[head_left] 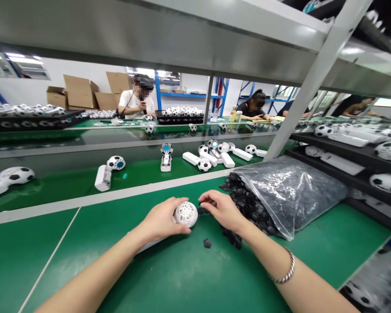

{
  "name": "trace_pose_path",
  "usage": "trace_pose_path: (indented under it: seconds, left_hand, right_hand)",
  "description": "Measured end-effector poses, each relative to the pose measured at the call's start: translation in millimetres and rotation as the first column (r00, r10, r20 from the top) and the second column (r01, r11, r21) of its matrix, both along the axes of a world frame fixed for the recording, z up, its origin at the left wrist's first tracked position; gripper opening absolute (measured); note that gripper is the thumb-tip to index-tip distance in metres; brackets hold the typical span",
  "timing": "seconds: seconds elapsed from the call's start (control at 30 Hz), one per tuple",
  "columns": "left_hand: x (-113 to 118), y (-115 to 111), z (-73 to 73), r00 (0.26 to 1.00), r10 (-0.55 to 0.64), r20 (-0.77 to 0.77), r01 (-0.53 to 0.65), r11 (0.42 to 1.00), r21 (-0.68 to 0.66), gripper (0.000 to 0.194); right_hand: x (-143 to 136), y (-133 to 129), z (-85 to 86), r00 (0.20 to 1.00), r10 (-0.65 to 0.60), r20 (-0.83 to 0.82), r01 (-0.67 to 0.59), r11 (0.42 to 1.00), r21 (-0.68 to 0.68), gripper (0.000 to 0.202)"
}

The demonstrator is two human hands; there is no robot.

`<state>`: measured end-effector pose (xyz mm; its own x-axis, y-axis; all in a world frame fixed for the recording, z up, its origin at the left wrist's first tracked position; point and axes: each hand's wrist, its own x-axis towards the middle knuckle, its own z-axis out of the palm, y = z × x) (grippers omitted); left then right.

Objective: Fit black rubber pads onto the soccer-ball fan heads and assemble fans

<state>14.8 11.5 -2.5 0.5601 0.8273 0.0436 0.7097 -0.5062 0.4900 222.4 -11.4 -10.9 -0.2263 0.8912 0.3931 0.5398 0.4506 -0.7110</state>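
My left hand [164,219] is wrapped round the round head of a white handheld fan [186,214], whose open grille faces up. Part of its white handle shows below my wrist. To the right, my right hand [220,208] pinches a small black piece [200,203] between thumb and fingertips, just apart from the fan head. One loose black pentagon piece [207,243] lies on the green table in front of my hands. Beyond my right wrist, many black pieces [252,208] spill from the mouth of a clear plastic bag [296,191].
Football-patterned fans [204,164] lie along the green conveyor [140,174] beyond the table. Black trays [355,161] of fans are stacked at right. A slanted metal post [316,82] and an overhead shelf [150,30] frame the space. Several people sit across the line.
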Motion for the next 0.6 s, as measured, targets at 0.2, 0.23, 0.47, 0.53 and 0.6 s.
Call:
trace_pose_path:
  seconds: [0.2, 0.23, 0.47, 0.53, 0.6]
  left_hand:
    - [5.2, -3.0, -1.5, 0.996, 0.093, -0.005, -0.092, 0.993, 0.068, 0.07]
    - [6.1, -3.2, -1.8, 0.995, 0.099, -0.006, -0.099, 0.993, 0.062, 0.07]
    - [6.2, -0.4, -3.5, 0.996, 0.08, 0.027, -0.081, 0.995, 0.055, 0.071]
    - [5.4, -0.3, -3.5, 0.998, 0.054, 0.043, -0.056, 0.997, 0.061, 0.075]
    - [4.6, -0.7, -3.1, 0.998, 0.03, 0.054, -0.033, 0.998, 0.06, 0.08]
  right_hand:
    - [-3.7, -5.1, 6.6, 0.99, 0.106, 0.088, -0.117, 0.985, 0.124, 0.013]
    - [-5.4, -6.8, 7.3, 0.985, 0.134, 0.111, -0.149, 0.979, 0.137, 0.015]
    - [-20.0, -15.1, 5.0, 0.948, 0.217, 0.232, -0.252, 0.958, 0.137, 0.012]
    - [-22.3, -15.0, 2.8, 0.948, 0.217, 0.231, -0.249, 0.961, 0.121, 0.008]
    - [-23.8, -14.8, 0.7, 0.953, 0.211, 0.219, -0.24, 0.965, 0.111, 0.006]
